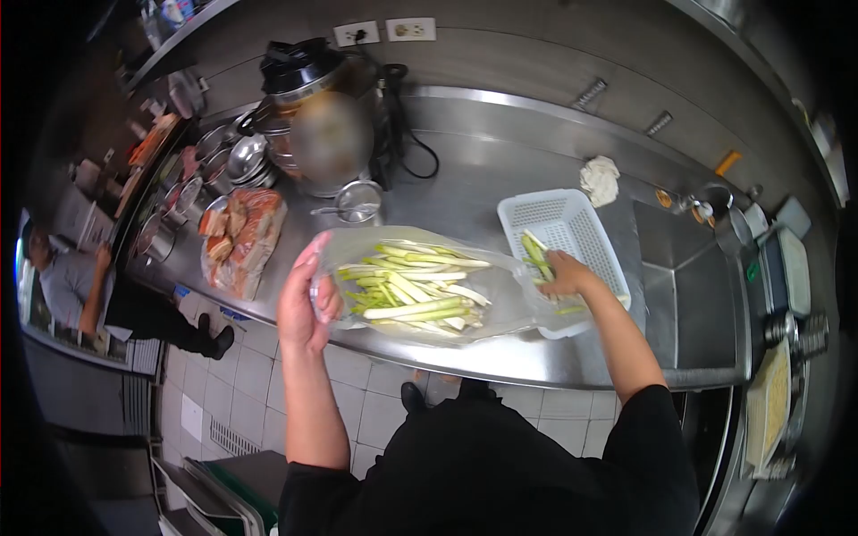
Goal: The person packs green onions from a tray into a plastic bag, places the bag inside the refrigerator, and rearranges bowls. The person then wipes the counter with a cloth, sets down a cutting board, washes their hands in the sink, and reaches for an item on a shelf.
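A clear plastic bag lies over the front of the steel counter, with many green and white stalks inside. My left hand grips the bag's left end, fingers curled round the plastic. At the right, my right hand is closed on a few green stalks at the left side of a white perforated basket. The basket's lower left part is partly behind the bag and my right hand.
Bagged meat, metal bowls and a strainer stand left. Behind is a large appliance. A white cloth lies behind the basket, a sink right. Another person stands far left.
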`<control>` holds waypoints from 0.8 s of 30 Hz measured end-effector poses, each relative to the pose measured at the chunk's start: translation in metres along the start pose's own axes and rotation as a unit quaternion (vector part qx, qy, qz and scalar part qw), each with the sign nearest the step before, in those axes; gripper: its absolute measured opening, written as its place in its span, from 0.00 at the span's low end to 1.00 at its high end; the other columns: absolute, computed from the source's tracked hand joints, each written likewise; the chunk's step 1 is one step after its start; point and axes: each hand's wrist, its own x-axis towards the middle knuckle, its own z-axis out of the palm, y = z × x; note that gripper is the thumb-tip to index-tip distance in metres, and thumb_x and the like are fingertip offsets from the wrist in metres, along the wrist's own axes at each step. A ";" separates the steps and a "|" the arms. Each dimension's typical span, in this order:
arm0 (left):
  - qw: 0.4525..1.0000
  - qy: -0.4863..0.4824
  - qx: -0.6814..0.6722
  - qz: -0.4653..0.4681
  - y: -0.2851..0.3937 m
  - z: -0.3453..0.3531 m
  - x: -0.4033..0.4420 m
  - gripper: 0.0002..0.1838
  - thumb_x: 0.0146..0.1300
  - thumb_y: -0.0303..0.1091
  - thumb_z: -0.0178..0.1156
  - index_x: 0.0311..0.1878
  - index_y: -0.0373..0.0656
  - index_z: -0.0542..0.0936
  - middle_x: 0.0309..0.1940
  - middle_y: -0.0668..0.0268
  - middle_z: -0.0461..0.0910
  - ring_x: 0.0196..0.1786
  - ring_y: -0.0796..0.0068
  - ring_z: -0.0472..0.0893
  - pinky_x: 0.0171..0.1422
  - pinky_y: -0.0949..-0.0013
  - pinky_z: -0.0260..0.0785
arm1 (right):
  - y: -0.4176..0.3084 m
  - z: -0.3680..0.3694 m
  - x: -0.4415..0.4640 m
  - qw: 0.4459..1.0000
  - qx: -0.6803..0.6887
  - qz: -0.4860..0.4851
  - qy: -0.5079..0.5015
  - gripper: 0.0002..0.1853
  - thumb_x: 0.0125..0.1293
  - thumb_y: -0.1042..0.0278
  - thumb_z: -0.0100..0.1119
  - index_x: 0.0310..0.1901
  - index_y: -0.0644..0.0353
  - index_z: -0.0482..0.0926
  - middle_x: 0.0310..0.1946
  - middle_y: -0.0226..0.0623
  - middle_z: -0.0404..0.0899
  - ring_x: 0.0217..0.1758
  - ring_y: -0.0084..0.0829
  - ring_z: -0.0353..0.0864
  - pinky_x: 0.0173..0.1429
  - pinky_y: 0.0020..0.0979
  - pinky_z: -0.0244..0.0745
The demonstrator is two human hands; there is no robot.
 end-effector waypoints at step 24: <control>0.999 -0.038 -0.023 -0.003 -0.007 -0.004 0.003 0.25 0.74 0.39 0.43 0.69 0.35 0.66 0.11 0.73 0.61 0.09 0.82 0.57 0.14 0.76 0.47 | -0.014 -0.108 -0.035 0.729 0.644 -0.020 0.232 0.11 0.66 0.66 0.58 0.46 0.64 0.76 0.38 0.40 0.83 0.43 0.32 0.84 0.48 0.34 0.78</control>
